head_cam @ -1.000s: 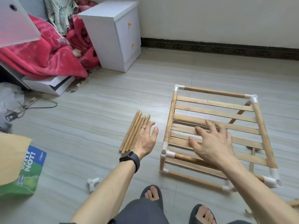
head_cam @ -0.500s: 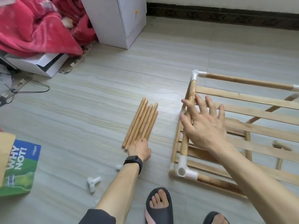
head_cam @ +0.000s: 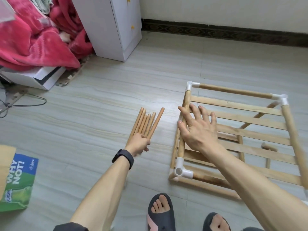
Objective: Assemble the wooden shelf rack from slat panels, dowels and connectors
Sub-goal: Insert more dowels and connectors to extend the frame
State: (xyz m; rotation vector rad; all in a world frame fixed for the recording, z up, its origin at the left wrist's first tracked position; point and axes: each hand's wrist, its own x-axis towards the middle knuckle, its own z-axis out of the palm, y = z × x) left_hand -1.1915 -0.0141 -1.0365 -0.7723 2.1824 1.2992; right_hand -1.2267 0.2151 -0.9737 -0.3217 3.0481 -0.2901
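- Rack [head_cam: 233, 91] lies flat on the floor [head_cam: 100, 100] at 3 o'clock in view, with white connectors [head_cam: 180, 170] at its corners.
- Right hand [head_cam: 198, 129] rests on the rack's left rail, fingers straight and spread over the slats [head_cam: 250, 120], gripping nothing.
- Dowels [head_cam: 143, 122] lie bundled at the rack's 9 o'clock, apart from it, one splayed toward 1 o'clock.
- Left hand [head_cam: 139, 144], watch [head_cam: 123, 158] on its wrist, curls its fingers round the dowels' near ends; how many it grips I cannot tell.
- Cabinet [head_cam: 106, 27] stands at 12 o'clock, blanket [head_cam: 33, 40] at 10, box [head_cam: 18, 180] at 8.
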